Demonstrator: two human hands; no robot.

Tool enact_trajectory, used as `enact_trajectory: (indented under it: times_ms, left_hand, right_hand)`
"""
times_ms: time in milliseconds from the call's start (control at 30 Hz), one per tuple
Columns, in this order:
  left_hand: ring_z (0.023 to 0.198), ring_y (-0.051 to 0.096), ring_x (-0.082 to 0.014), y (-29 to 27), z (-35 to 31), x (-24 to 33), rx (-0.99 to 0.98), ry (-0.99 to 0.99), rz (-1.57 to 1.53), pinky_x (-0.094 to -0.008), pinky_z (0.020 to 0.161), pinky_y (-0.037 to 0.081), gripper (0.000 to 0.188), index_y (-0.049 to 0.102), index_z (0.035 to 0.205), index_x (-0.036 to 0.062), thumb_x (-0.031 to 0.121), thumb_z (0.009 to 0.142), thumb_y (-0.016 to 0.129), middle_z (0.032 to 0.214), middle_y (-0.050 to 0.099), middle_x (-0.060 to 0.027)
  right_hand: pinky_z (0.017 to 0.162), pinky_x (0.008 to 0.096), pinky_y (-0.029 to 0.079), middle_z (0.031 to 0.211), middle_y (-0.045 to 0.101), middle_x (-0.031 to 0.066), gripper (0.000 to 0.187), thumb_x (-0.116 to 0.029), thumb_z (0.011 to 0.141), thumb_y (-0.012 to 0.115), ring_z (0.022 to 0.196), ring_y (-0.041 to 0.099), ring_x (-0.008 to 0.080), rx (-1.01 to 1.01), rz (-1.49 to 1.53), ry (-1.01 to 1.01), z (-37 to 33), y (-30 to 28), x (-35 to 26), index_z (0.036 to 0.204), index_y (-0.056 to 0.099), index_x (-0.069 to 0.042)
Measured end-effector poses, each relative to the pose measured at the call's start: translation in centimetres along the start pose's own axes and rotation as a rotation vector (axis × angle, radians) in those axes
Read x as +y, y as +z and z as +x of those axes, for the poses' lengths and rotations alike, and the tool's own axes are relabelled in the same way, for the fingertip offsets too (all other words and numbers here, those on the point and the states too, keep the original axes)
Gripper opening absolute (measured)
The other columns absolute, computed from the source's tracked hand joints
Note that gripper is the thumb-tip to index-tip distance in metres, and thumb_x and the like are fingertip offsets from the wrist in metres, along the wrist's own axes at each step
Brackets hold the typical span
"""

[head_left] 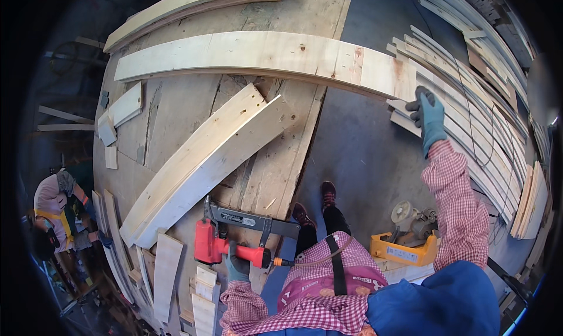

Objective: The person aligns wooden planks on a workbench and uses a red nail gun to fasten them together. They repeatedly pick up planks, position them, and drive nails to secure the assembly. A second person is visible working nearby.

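My gloved left hand (237, 268) is wrapped round the handle of a red nail gun (209, 242), held over the front of the workbench. The gun has a long dark magazine, and an air hose (319, 262) runs from its handle end across my apron. Out to the right, my gloved right hand (430, 114) has its fingers curled at the right end of a long wooden board (264, 51). That board lies across the bench and sticks out past its edge. Two boards joined lengthwise (202, 166) rest at a slant between the gun and the long board.
The wooden bench (182, 98) bears short offcuts (126, 107) and more boards at the far side (193, 4). Long planks (469, 136) are stacked at right. A yellow tray (404, 251) with round metal parts stands near my right arm. Another person (58, 207) is at the left.
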State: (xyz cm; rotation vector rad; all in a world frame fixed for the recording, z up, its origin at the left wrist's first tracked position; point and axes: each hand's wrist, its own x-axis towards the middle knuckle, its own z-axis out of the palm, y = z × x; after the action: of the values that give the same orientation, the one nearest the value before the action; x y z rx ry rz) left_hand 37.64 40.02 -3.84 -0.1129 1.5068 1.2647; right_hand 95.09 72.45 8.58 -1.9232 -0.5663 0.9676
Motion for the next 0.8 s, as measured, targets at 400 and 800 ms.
enact_trajectory:
  times_ms: [400,800]
  left_hand:
    - [0.101,0.063,-0.0267,9.0,-8.9,0.5,-0.311,-0.307,-0.268,-0.0391,0.088,0.053,0.043,0.049,0.129,0.0024,0.032,0.1,0.041,0.119,0.061,-0.0129]
    - [0.116,0.051,-0.0197,15.1,-9.7,-0.8,-0.584,0.248,0.078,-0.0344,0.101,0.041,0.07,0.04,0.137,0.0024,0.012,0.077,0.075,0.13,0.053,-0.0109]
  right_hand:
    - [0.085,0.0443,0.047,0.105,0.062,0.0179,0.052,-0.046,0.086,0.057,0.098,0.061,0.0334,-1.228,-0.879,-0.98,-36.9,17.2,3.5,0.119,0.052,-0.007]
    - [0.084,0.0397,0.051,0.105,0.07,0.0155,0.059,-0.047,0.071,0.075,0.099,0.066,0.0304,-1.053,-0.982,-0.581,-28.2,22.2,11.4,0.113,0.065,-0.007]
